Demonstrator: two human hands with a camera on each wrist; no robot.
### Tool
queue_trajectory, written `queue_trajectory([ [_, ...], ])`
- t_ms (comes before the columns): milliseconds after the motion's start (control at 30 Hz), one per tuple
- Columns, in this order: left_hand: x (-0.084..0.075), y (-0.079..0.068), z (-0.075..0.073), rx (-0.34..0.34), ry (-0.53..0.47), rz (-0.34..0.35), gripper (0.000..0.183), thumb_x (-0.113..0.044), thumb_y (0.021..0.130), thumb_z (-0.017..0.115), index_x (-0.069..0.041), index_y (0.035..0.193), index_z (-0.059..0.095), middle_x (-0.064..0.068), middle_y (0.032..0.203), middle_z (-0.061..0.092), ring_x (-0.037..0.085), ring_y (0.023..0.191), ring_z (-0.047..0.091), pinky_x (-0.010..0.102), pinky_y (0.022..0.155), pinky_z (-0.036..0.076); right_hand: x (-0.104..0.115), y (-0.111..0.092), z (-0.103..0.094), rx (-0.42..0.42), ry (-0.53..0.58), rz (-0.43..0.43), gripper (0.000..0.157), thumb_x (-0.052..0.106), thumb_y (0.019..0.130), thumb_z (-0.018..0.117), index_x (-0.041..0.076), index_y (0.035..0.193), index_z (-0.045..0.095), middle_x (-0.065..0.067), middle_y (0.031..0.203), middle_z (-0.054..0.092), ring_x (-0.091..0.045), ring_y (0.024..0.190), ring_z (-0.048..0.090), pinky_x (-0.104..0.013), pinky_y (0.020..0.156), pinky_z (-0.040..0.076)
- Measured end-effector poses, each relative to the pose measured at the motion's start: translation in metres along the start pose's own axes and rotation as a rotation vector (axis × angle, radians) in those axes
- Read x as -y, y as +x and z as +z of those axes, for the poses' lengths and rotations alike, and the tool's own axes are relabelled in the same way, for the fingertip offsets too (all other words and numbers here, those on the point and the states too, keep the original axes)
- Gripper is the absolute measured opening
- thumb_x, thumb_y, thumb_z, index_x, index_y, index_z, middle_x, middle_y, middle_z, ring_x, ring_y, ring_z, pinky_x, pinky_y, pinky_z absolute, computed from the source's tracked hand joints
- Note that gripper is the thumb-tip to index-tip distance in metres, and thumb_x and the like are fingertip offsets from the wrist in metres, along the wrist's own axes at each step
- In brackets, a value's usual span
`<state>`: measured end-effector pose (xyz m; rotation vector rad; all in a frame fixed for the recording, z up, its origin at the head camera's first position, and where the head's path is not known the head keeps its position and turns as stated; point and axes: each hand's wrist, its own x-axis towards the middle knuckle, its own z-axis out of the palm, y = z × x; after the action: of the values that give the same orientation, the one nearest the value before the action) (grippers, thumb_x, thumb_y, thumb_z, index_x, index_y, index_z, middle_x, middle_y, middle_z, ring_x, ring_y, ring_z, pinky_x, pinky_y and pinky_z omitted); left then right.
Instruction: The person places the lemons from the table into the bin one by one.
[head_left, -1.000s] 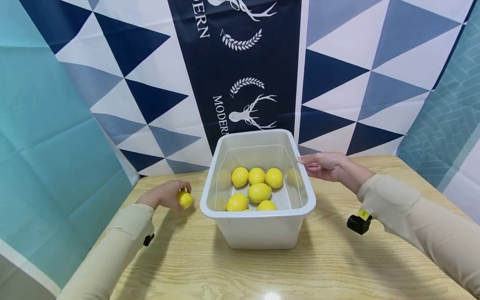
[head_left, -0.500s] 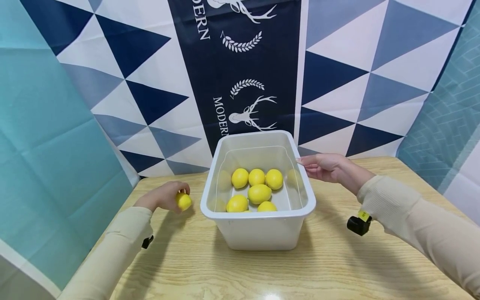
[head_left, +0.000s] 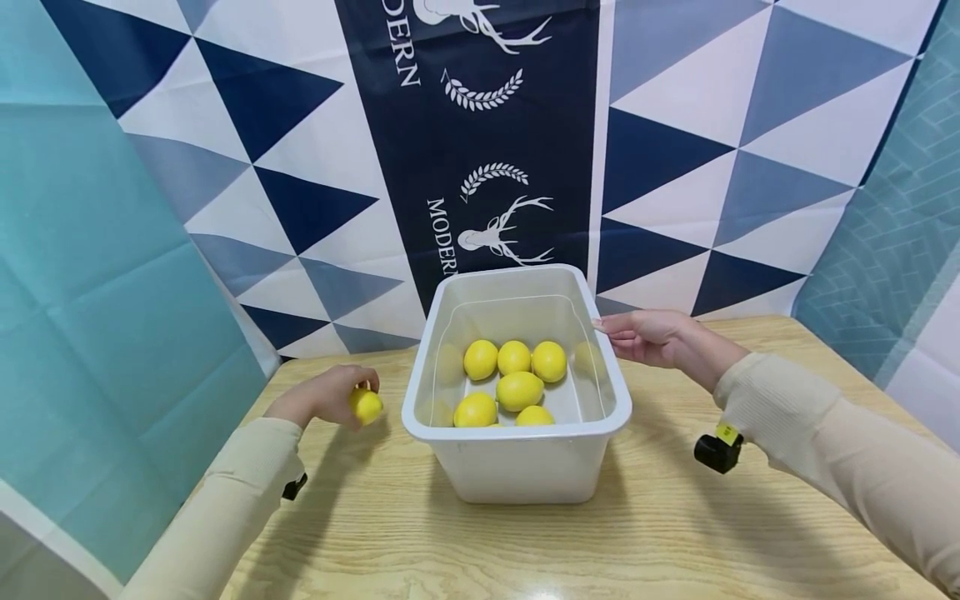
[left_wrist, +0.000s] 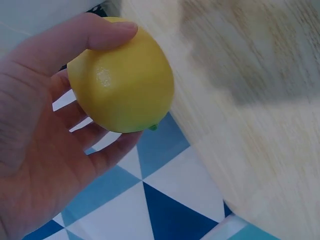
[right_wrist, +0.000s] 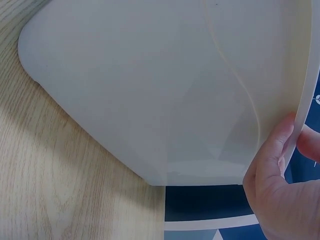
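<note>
My left hand (head_left: pixel 330 396) holds a yellow lemon (head_left: pixel 367 406) to the left of the tub, outside it. In the left wrist view the thumb lies over the lemon (left_wrist: pixel 122 75) and the fingers curl beneath; its small green tip shows. A white plastic tub (head_left: pixel 525 471) stands upright on the table. Several more lemons (head_left: pixel 519 391) lie on its floor, the nearest partly hidden by the front rim. At the tub's right side, my right hand (head_left: pixel 652 335) grips the rim, which passes between thumb and fingers in the right wrist view.
The wooden table (head_left: pixel 495 554) runs around the tub. Behind it hangs a patterned cloth (head_left: pixel 315 192) with triangles and deer prints, close to the tub's back. Teal cloth (head_left: pixel 97 308) borders the left side. Black cameras (head_left: pixel 717 452) sit at both wrists.
My left hand, with the lemon in it, has shifted very slightly left, away from the tub. The right hand keeps its hold on the rim. The head view has tilted up a little.
</note>
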<state>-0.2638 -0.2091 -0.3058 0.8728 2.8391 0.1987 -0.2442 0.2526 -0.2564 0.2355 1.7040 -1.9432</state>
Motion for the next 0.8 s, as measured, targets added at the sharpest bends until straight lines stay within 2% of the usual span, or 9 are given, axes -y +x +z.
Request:
queue_trajectory([
  [300, -0.011, -0.004, -0.008, 0.039, 0.003, -0.014, 0.044, -0.008, 0.060, 0.082, -0.008, 0.098, 0.060, 0.009, 0.093, 0.063, 0.017, 0.080, 0.054, 0.030, 0.073, 0.048, -0.002, 0.002, 0.002, -0.001, 0.005, 0.008, 0.024, 0.010, 0.091, 0.062, 0.011, 0.111, 0.050, 0.004, 0.082, 0.069, -0.006, 0.078, 0.068, -0.017, 0.079, 0.057],
  [533, -0.023, -0.006, -0.016, 0.125, -0.023, -0.103, 0.044, -0.005, 0.063, 0.078, -0.009, 0.102, 0.059, 0.009, 0.096, 0.062, 0.019, 0.081, 0.052, 0.030, 0.072, 0.048, -0.002, 0.002, 0.001, 0.002, 0.011, 0.012, 0.013, 0.011, 0.092, 0.062, 0.012, 0.103, 0.054, 0.003, 0.081, 0.070, -0.007, 0.077, 0.069, -0.017, 0.079, 0.057],
  [633, -0.027, -0.005, -0.019, 0.129, -0.021, -0.109, 0.044, -0.005, 0.063, 0.077, -0.009, 0.104, 0.059, 0.008, 0.096, 0.061, 0.018, 0.081, 0.051, 0.029, 0.073, 0.046, -0.001, 0.002, 0.001, 0.006, 0.015, 0.015, 0.014, 0.011, 0.092, 0.061, 0.012, 0.104, 0.054, 0.003, 0.082, 0.070, -0.006, 0.077, 0.069, -0.017, 0.079, 0.057],
  [800, -0.034, -0.003, -0.026, 0.096, 0.018, -0.075, 0.044, -0.004, 0.063, 0.077, -0.009, 0.103, 0.059, 0.006, 0.094, 0.060, 0.018, 0.080, 0.050, 0.029, 0.072, 0.045, 0.001, 0.002, 0.000, 0.000, 0.015, 0.013, 0.019, 0.011, 0.092, 0.061, 0.012, 0.108, 0.051, 0.003, 0.082, 0.068, -0.006, 0.077, 0.068, -0.017, 0.079, 0.057],
])
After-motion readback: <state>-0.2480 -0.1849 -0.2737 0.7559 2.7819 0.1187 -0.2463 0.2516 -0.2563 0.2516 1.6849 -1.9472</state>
